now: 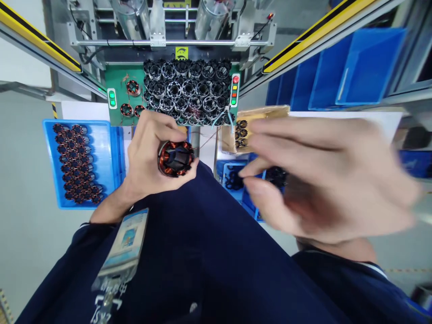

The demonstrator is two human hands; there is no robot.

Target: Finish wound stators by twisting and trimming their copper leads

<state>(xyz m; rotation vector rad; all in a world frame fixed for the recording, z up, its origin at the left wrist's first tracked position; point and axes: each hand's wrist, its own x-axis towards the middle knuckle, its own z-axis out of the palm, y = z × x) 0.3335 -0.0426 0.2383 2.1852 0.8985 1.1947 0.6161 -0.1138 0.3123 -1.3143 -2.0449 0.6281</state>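
Note:
My left hand (145, 153) is closed around a motor stator (176, 158), its open end facing up and copper windings showing between dark insulator teeth. A thin wire runs near it to the upper right. My right hand (330, 175) is raised to the right, large and blurred by motion. Its thumb and index fingertips come together, the other fingers are stretched out, and anything pinched there is too small or smeared to make out. Beyond my hands, rows of stators without visible copper (189, 88) stand on the green machine table (116, 78), with a few copper-wound stators (132, 87) at its left.
A blue tray (103, 157) at left holds rows of wound stators (76, 164). At right are a cardboard box (266, 112) with dark parts and blue bins (219, 168). Button panels (235, 90) flank the machine table; yellow-black posts (303, 38) rise on both sides.

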